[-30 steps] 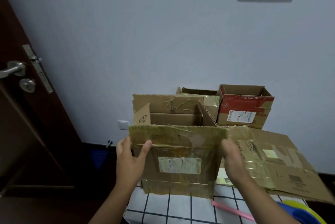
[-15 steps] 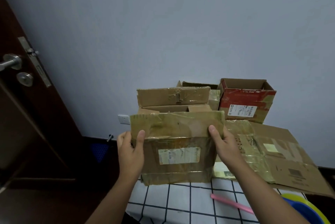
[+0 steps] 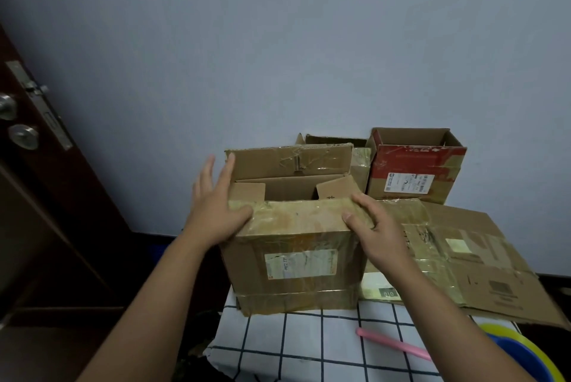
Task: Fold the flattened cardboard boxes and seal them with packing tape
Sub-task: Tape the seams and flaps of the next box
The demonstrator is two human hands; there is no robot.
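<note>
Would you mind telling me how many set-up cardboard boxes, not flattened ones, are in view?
3: the taped box under both hands, the red-printed box at the wall on the right, and a box behind, mostly hidden. More may be hidden.

Brown cardboard box (image 3: 293, 261) near centre, glossed with yellowish tape, white label on its front. Farther right, box (image 3: 415, 165) banded red over brown, white label too. Flattened cardboard (image 3: 482, 264) at right, brown with yellowed tape strips. Counter cloth (image 3: 309, 347) white, gridded in dark lines. Pink stick (image 3: 392, 343) and blue-and-yellow bowls (image 3: 522, 350) at near right. Wall (image 3: 247, 41) pale blue-grey; door (image 3: 37, 180) dark reddish brown.
</note>
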